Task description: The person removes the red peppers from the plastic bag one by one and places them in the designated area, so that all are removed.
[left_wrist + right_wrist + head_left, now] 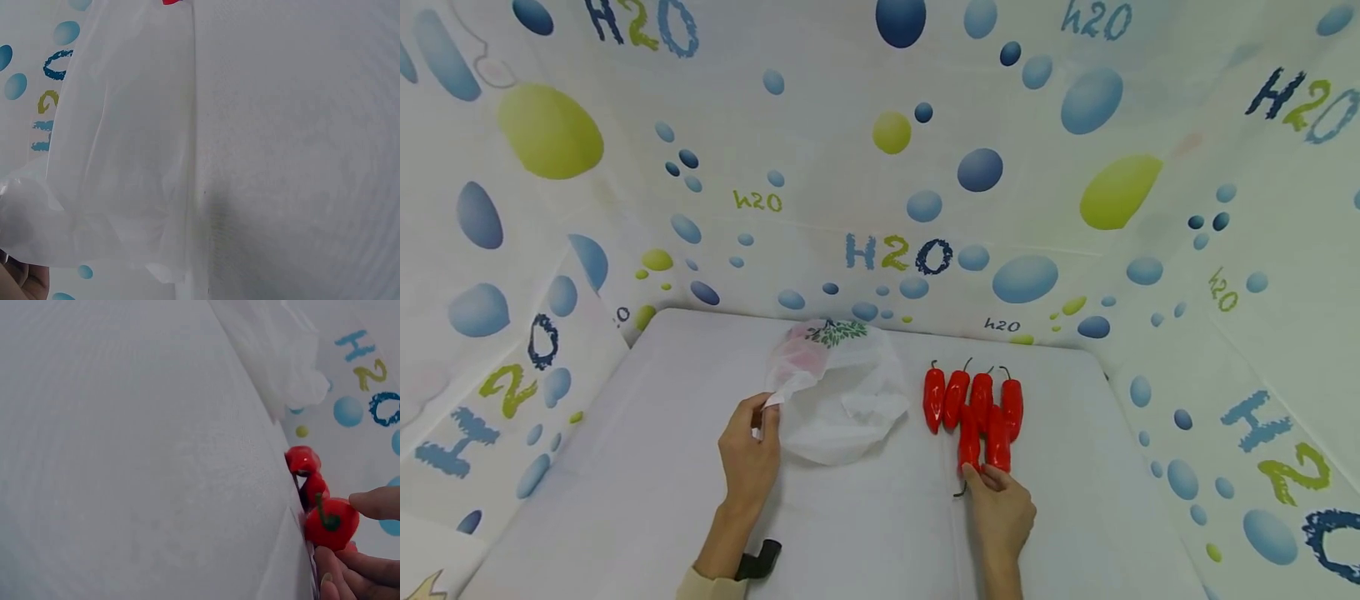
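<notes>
My left hand point(750, 454) pinches the left edge of a white plastic bag point(842, 417) with a green leafy print at its far side. In the left wrist view the bag point(125, 156) hangs past the fingers point(34, 284), which show only at the lower left corner. Several shiny red chili peppers lie to the right of the bag, a back row with stems pointing away and two nearer ones overlapping it. My right hand point(1002, 512) holds the nearer left red pepper point(970, 437) at its stem end. In the right wrist view that pepper point(334, 528) sits between thumb and fingers.
Everything lies on a white-covered table point(865, 533). A patterned sheet point(820, 200) with blue and green bubbles surrounds its back and sides. A black strap piece point(760, 560) sits at the left wrist, by a light sleeve point(707, 586).
</notes>
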Motion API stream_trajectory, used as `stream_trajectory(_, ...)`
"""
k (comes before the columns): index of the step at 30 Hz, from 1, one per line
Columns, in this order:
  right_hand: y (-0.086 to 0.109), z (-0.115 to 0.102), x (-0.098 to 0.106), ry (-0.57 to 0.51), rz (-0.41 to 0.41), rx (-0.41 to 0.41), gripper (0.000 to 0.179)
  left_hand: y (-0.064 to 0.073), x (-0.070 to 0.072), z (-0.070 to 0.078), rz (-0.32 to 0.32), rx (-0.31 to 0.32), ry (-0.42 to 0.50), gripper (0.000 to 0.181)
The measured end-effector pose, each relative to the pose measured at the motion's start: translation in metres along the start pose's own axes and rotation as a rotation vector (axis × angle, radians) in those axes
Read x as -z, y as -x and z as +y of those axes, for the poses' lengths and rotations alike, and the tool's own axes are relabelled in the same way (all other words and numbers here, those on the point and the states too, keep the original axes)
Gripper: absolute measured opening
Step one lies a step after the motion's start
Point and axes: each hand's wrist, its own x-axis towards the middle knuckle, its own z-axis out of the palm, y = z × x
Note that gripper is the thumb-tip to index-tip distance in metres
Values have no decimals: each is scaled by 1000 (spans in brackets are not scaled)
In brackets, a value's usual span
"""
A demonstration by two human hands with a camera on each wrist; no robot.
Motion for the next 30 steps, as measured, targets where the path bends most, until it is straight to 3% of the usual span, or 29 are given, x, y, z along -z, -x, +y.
stream_trajectory(5, 0, -5, 3, 31, -3, 8, 39, -1, 0, 1, 16, -8, 8, 18)
stream_trajectory(12, 0, -14, 1, -68, 153, 126, 34, -1, 0, 1, 7, -10, 4, 16)
stream_trajectory(15, -1, -21, -3, -103, 172, 173, 33, -1, 2, 2, -7, 5, -6, 15)
stream_trajectory(21, -1, -41, -12, -130, 127, 256, 33, -1, 2, 2, -5, 1, -9, 15)
stream_trajectory(30, -12, -70, -46, -182, -56, 374, 30, -2, 2, 3, 13, -14, 4, 15)
